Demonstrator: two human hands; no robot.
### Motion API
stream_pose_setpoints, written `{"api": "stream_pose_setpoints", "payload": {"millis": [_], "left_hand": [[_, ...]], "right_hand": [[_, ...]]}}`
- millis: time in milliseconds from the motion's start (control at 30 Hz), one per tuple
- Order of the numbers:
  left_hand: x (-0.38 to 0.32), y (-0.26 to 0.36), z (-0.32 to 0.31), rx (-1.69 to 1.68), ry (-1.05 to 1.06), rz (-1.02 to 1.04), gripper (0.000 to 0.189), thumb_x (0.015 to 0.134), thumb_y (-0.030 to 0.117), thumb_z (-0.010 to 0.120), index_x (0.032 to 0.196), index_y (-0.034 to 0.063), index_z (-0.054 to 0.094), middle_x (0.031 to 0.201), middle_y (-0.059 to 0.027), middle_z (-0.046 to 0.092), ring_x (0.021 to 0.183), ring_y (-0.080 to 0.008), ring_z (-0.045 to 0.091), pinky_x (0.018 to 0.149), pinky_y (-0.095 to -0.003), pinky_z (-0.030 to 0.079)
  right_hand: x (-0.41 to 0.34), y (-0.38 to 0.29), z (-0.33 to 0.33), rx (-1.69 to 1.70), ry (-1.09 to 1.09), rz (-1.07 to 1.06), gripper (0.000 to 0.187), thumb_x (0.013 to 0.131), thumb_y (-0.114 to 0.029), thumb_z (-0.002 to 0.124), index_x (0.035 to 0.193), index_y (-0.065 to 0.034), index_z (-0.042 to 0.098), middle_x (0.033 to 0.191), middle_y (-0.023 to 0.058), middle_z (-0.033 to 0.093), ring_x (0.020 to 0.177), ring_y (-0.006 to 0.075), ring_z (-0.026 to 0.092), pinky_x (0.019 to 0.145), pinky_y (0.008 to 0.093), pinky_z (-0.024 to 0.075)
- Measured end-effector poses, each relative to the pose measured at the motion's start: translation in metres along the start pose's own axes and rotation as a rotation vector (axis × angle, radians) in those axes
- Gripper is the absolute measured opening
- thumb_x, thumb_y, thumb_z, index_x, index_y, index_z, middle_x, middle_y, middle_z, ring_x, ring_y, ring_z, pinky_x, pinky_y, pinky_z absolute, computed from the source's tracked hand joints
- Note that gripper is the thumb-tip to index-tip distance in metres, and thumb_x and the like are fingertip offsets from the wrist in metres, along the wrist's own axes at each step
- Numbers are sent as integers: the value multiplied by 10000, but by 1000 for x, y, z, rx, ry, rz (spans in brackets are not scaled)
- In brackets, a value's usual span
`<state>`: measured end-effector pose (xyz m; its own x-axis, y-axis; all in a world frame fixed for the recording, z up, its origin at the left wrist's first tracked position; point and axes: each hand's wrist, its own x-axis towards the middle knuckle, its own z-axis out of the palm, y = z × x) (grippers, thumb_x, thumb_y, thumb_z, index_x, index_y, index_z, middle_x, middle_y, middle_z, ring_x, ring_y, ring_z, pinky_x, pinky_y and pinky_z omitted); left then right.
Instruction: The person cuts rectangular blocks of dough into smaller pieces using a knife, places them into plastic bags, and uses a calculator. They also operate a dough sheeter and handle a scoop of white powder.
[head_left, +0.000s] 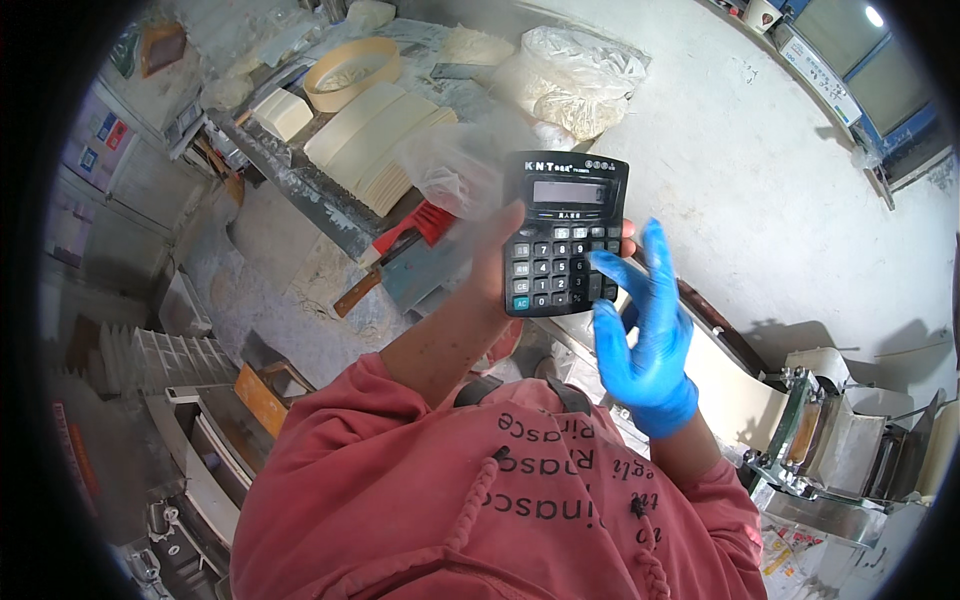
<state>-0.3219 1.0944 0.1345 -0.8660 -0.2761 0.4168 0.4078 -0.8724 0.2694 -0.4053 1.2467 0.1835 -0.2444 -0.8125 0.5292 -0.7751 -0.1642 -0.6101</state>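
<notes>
A black desk calculator is held upright before my chest. My left hand, ungloved, grips it, with the thumb on its left edge and fingertips showing at its right edge. My right hand, in a blue disposable glove, is at the calculator's lower right with its fingers spread. A gloved finger reaches over the keys on the right side; whether it touches one I cannot tell. Left of the calculator lie a red brush and a broad cleaver with a wooden handle.
Stacked dough sheets, a round wooden sieve and a plastic bag of pale contents sit on the floury worktable. At right, a roller machine stands beside a long pale sheet. An orange board is at lower left.
</notes>
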Motion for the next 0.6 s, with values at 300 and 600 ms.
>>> {"api": "stream_pose_setpoints", "payload": {"millis": [300, 600], "left_hand": [[7, -2, 2, 69, -9, -4, 847, 851, 567, 510, 1376, -63, 296, 1295, -316, 439, 1168, -407, 514, 937, -503, 489], [9, -13, 13, 17, 16, -91, 911, 843, 627, 473, 1403, -59, 259, 1345, -314, 396, 1224, -424, 460, 993, -528, 431]], "right_hand": [[-35, 11, -11, -46, 8, 60, 727, 787, -8, 550, 1429, 70, 218, 1034, 174, 676, 481, 52, 500, 460, 183, 415], [-46, 13, -23, 188, 255, 260, 480, 850, 18, 526, 1318, 57, 424, 996, 121, 636, 721, 106, 588, 627, 213, 484]]}}
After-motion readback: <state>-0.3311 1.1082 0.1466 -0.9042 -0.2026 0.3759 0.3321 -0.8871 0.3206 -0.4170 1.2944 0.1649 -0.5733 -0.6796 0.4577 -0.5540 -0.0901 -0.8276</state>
